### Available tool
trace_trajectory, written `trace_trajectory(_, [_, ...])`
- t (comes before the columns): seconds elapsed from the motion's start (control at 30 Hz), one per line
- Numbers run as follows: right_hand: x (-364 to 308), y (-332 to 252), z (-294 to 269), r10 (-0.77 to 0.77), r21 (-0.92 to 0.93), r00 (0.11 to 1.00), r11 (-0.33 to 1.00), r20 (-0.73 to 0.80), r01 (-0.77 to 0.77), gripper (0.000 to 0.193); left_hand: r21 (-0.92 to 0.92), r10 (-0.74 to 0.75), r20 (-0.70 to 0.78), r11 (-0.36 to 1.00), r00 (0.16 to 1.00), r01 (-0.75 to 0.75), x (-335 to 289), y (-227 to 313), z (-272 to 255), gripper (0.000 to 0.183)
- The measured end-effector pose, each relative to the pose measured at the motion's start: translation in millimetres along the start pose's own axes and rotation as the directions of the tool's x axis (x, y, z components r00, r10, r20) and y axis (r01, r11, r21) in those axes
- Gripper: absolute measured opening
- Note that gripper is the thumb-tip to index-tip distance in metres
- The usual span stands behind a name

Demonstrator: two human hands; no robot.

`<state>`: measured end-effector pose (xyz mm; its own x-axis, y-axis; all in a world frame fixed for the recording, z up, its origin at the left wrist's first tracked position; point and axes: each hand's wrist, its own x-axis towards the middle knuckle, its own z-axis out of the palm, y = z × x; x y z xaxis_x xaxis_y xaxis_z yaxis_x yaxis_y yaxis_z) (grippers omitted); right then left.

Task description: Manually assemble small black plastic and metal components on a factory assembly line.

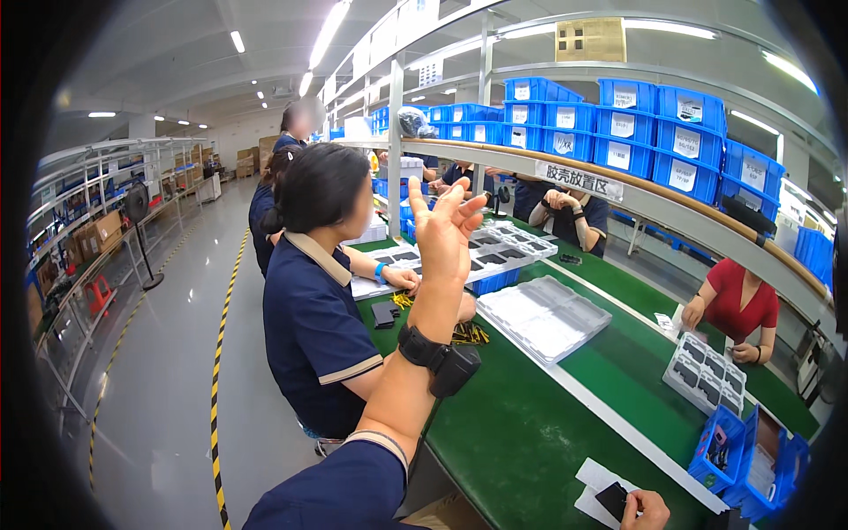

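My left hand is raised in the air above the green workbench, palm up, fingers apart and holding nothing. A black strap with a black box-shaped device sits on that wrist. At the lower edge, my right hand pinches the edge of a flat black rectangular piece. The piece lies over a white sheet on the bench. What the piece is exactly, I cannot tell.
A co-worker in navy sits close on my left, near yellow-and-black small parts. White trays lie along the bench. Another person in red works across it. Blue bins stand at right, more on the overhead shelf.
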<state>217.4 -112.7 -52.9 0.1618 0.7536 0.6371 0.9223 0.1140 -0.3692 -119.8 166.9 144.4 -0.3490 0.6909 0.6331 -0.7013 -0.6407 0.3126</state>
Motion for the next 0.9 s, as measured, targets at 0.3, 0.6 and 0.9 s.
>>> trace_trajectory(0.3, [0.8, 0.3, 0.4, 0.001, -0.004, 1.0, 1.0, 0.028, -0.001, 0.009, -0.065, 0.0, 0.026, 0.998, 1.0, 0.002, 3.7, 2.9, 11.5, 0.086])
trace_trajectory(0.6, [2.0, -2.2, -3.4, 0.034, 0.024, 0.998, 0.999, 0.049, -0.036, 0.01, 0.222, -0.43, 0.329, 0.901, 0.841, 0.374, -121.8, -93.0, 39.2, 0.071])
trace_trajectory(0.9, [1.1, 3.2, -2.7, 0.003, -0.004, 0.999, 1.0, 0.037, -0.003, 0.008, 0.639, -0.704, 0.644, 0.71, 0.299, 0.296, -266.8, -157.7, 31.1, 0.022])
